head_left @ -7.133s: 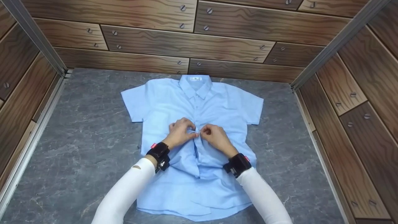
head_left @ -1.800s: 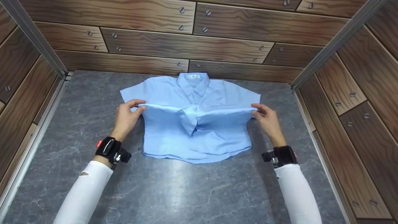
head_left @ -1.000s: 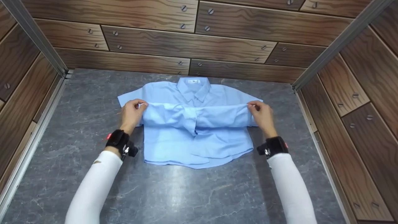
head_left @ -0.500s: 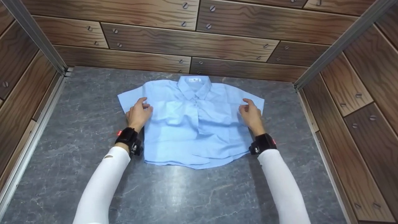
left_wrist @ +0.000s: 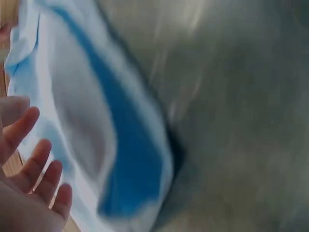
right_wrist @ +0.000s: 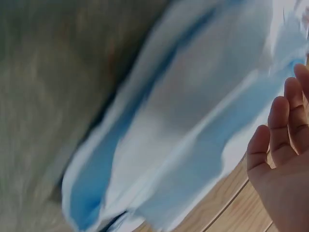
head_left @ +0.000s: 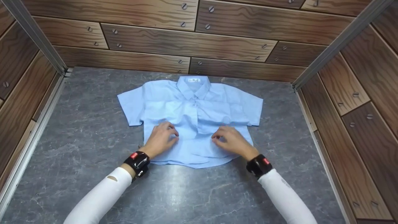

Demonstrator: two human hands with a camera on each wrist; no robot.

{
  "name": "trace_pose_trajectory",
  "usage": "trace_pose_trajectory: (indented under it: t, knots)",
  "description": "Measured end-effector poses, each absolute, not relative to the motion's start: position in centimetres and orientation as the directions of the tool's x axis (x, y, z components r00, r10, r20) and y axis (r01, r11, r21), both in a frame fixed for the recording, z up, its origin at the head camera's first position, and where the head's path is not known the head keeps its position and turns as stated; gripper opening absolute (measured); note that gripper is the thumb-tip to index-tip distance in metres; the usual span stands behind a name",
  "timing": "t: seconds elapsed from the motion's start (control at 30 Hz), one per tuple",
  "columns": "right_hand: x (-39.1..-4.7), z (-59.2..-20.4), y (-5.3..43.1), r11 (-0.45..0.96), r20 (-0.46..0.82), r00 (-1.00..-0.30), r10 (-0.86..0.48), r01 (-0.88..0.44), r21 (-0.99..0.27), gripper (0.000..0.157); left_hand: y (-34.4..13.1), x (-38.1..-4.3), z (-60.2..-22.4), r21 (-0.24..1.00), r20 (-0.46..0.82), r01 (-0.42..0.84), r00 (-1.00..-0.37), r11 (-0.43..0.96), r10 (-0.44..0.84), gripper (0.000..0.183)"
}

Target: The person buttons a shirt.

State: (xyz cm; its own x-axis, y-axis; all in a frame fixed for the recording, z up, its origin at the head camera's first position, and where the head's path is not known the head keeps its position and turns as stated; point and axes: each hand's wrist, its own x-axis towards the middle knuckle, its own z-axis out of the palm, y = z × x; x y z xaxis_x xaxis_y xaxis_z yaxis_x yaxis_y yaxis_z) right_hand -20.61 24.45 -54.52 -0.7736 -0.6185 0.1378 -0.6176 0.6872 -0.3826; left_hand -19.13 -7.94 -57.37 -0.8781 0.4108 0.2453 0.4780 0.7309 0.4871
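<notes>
A light blue short-sleeved shirt (head_left: 186, 115) lies front up, its collar toward the back wall and its lower part doubled up into a shortened body. Over its lower left side hovers or rests my left hand (head_left: 162, 137), the fingers loosely bent and holding nothing; contact with the cloth is unclear. My right hand (head_left: 231, 139) is over the lower right side in a similar pose, also holding nothing. In the left wrist view the fingers (left_wrist: 36, 164) are spread beside the blurred shirt (left_wrist: 82, 106). The right wrist view has its fingers (right_wrist: 280, 121) slightly bent beside the cloth (right_wrist: 188, 106).
The shirt lies on a grey marbled surface (head_left: 77, 130). Wood-patterned panels stand at the back (head_left: 149, 37), at the left and at the right (head_left: 354, 124), with metal rails (head_left: 40, 43) along the corners.
The shirt's lower part was folded up toward the chest. Both hands then let go of the folded edge and moved inward and down, over the lower part of the shirt.
</notes>
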Motion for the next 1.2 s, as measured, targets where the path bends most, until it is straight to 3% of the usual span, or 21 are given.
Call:
trace_pose_trajectory:
  t: [0.2, 0.33, 0.53, 0.73, 0.97, 1.07, 1.2]
  knots:
    - [-18.7, -55.6, 22.4, 0.700, -0.016, -0.726, -0.687, -0.656, -0.282, 0.041, -6.9, -18.5, -57.8, 0.450, 0.104, 0.503, -0.850, 0.737, 0.517, 0.044]
    - [-18.5, -56.2, 22.2, 0.686, -0.057, -0.701, -0.711, -0.674, -0.276, 0.038, -6.7, -18.2, -57.7, 0.435, 0.019, 0.505, -0.833, 0.745, 0.554, 0.060]
    - [-18.6, -56.0, 22.5, 0.600, -0.038, -0.640, -0.767, -0.696, -0.394, 0.018, -7.0, -17.9, -57.2, 0.424, -0.028, 0.514, -0.816, 0.746, 0.578, 0.061]
    - [-18.5, -54.9, 23.2, 0.582, -0.152, -0.613, -0.775, -0.598, -0.551, 0.016, -7.8, -17.1, -56.9, 0.449, -0.031, 0.536, -0.790, 0.715, 0.612, 0.058]
    - [-17.5, -54.1, 23.0, 0.534, -0.311, -0.453, -0.835, -0.533, -0.656, 0.014, -8.3, -15.7, -56.4, 0.421, -0.034, 0.591, -0.748, 0.688, 0.663, 0.054]
    - [-17.5, -53.7, 22.8, 0.548, -0.312, -0.494, -0.811, -0.459, -0.699, 0.018, -8.2, -15.4, -56.1, 0.405, -0.019, 0.622, -0.727, 0.670, 0.687, 0.048]
    - [-18.1, -53.8, 22.4, 0.599, -0.103, -0.707, -0.700, -0.502, -0.623, 0.015, -7.6, -15.4, -55.8, 0.391, 0.005, 0.634, -0.726, 0.667, 0.688, 0.042]
